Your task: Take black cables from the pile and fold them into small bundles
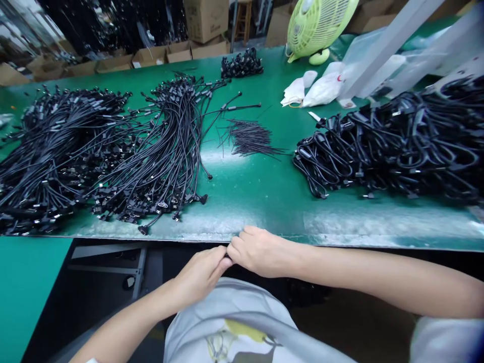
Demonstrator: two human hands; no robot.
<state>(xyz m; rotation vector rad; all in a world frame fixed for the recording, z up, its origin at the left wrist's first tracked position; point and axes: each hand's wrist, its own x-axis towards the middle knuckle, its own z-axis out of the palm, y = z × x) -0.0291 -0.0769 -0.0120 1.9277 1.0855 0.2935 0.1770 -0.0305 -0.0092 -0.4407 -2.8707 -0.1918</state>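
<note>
Left hand (200, 275) and right hand (260, 252) meet, fingers (217, 265) pinched closed around a small dark piece (227, 259).

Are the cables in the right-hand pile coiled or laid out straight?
Coiled: the right pile shows looped bundles, unlike straight cables at left.

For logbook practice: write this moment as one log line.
left hand pinching, meets right hand | at: green table edge | nearby: loose black cables, coiled black cables

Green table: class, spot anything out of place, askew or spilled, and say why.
Nothing looks spilled or damaged. A few cables stray sideways from the middle pile, and one connector lies near the front edge of the table.
</note>
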